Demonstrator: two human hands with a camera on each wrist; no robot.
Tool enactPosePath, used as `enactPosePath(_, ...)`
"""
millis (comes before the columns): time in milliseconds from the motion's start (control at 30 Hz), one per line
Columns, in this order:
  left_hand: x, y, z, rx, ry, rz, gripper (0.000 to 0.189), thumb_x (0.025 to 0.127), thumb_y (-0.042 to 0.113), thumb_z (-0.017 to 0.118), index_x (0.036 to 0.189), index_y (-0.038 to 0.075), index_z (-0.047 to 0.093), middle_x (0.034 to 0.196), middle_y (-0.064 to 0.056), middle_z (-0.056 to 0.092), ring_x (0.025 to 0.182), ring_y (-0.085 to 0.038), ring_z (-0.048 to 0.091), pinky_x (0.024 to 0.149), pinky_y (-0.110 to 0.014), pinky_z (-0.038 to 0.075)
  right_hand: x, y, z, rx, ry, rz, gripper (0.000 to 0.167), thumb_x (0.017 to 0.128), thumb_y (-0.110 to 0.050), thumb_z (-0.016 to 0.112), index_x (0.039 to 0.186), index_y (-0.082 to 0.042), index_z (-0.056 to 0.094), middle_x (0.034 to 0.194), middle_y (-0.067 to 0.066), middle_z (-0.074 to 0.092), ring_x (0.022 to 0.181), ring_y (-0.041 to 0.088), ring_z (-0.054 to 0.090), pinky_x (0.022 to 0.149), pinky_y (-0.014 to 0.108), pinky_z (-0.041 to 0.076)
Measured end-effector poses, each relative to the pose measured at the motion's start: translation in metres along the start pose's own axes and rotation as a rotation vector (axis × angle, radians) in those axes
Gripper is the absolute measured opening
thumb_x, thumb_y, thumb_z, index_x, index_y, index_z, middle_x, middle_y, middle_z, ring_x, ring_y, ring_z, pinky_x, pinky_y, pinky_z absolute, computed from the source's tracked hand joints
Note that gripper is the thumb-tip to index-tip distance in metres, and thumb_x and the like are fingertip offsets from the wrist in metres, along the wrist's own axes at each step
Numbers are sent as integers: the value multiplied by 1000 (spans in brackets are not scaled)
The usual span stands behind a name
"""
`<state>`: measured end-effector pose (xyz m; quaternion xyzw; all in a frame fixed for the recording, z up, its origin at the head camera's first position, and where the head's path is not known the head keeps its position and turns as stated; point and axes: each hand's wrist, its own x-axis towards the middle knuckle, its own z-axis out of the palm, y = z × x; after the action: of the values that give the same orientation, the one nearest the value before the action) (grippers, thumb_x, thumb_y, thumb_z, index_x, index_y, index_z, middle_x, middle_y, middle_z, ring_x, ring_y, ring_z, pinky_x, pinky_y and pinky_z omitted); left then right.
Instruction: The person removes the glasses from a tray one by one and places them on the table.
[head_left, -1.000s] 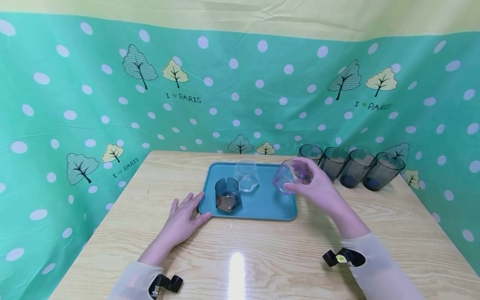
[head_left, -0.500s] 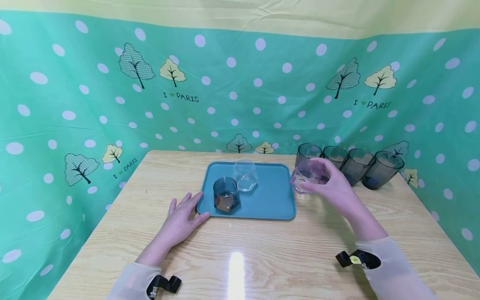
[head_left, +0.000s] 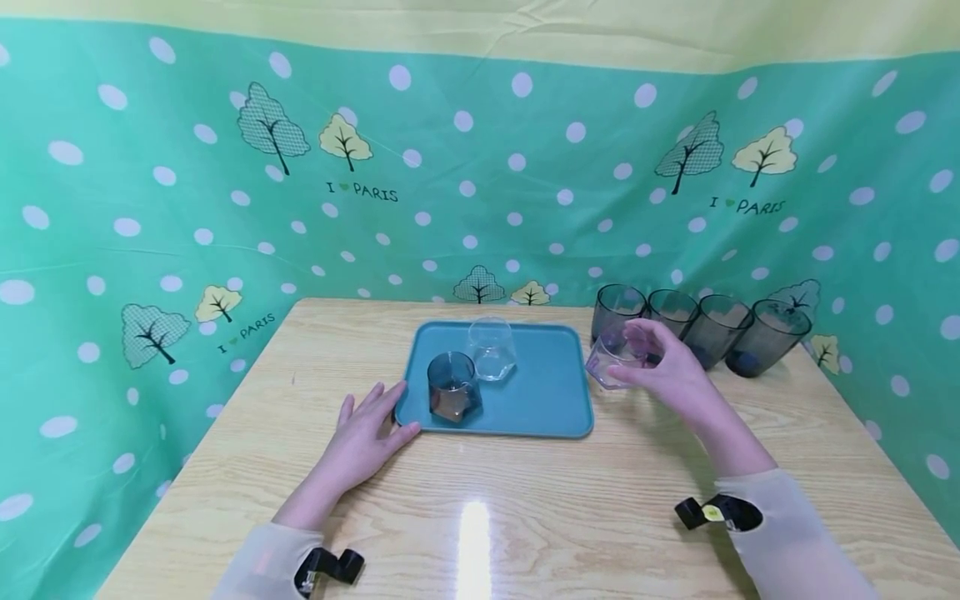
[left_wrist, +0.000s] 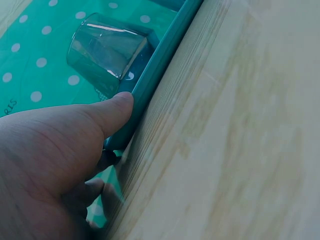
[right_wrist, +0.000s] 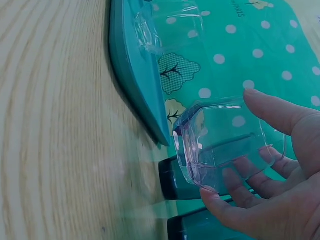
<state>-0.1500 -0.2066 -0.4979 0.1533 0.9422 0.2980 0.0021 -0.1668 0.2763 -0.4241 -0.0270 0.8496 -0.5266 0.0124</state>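
Observation:
My right hand (head_left: 675,367) grips a clear, pink-tinted drinking glass (head_left: 609,367) with a faceted base. It is just off the right end of a blue tray (head_left: 540,392). In the right wrist view, thumb and fingers span the sides of this glass (right_wrist: 220,135), its base clear of the tabletop. My left hand (head_left: 367,437) lies at the tray's front left corner, fingers extended, thumb (left_wrist: 117,107) touching the rim. On the tray stand a smoky dark glass (head_left: 453,387) at the front left and a colourless glass (head_left: 492,354) behind it.
Several tall smoky glasses (head_left: 716,329) stand in a row at the back right, close behind my right hand. A wooden table (head_left: 562,517) carries everything. Behind it hangs a green dotted cloth (head_left: 450,167).
My right hand has carried the pink-tinted glass rightward from over the tray's right end to beside it, and lower. My left hand has stayed at the tray corner.

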Motion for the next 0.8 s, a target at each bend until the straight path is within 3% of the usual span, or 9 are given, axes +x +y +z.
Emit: enactPosePath(800,0,1,2,7,4,-2,82,108,44,73,169,1,40,168,-24,47,164,-47,25,129,-73,-3,7,24,2,-30,-32,26,92,97,-29,90,167,-4,37,166,24,46,154,47,41,124,66,35)
